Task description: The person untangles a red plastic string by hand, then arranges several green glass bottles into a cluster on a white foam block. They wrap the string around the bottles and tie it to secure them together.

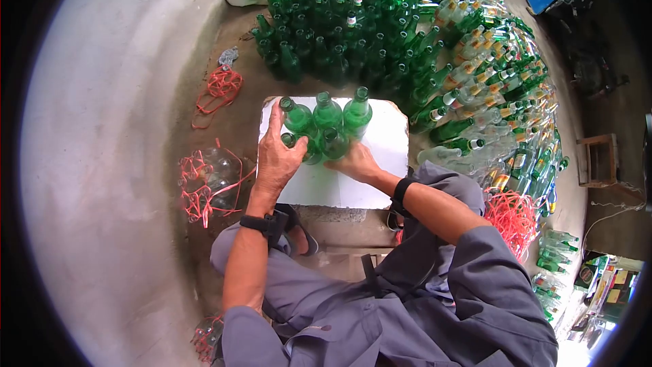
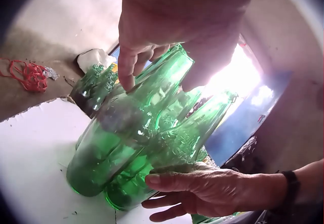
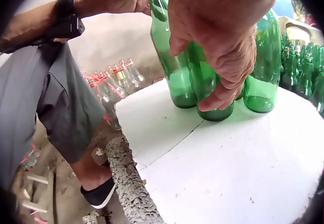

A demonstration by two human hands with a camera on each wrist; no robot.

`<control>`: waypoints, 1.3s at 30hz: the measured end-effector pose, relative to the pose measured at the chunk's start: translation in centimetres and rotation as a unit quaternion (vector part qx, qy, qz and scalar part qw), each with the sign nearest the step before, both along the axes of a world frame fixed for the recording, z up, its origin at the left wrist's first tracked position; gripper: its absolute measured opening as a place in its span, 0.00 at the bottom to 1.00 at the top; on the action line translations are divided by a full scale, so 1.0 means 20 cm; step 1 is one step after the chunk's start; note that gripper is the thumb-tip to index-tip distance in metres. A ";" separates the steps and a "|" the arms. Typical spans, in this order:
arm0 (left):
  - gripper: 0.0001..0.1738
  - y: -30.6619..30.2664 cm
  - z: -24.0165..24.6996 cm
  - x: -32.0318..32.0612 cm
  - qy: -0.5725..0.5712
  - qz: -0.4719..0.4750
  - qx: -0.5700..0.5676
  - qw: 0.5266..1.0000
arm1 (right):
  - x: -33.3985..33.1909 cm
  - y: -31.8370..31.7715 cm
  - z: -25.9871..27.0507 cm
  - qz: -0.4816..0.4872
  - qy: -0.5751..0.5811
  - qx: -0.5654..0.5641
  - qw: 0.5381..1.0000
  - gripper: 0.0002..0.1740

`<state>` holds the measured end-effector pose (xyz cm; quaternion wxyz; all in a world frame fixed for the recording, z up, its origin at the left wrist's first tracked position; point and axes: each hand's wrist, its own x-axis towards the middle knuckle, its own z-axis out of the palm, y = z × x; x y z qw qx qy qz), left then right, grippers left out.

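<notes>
Several green glass bottles (image 1: 327,119) stand upright in a tight cluster on a white board (image 1: 373,180). The left hand (image 1: 277,162) holds the tops of bottles at the cluster's left side, its fingers and thumb around the necks (image 2: 174,67). Low on the near right side, the right hand (image 1: 356,163) rests against the bottles, its fingers mostly straight in the left wrist view (image 2: 202,188). In the right wrist view the right hand (image 3: 217,46) touches the lower part of a front bottle (image 3: 215,113) and covers part of the cluster.
Many green bottles (image 1: 339,34) stand behind the board, and clear and green ones (image 1: 482,88) spread to the right. Red string (image 1: 223,87) lies on the floor at left, above string-tied clear bottles (image 1: 217,177). More red string (image 1: 511,221) lies beside the right knee.
</notes>
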<state>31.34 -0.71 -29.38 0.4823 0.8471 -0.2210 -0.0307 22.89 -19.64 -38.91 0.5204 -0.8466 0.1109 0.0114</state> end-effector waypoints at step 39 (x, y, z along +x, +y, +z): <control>0.32 -0.01 0.12 0.12 0.197 0.017 -0.185 0.963 | -0.01 -0.04 0.28 -0.053 0.084 -0.102 0.990 0.18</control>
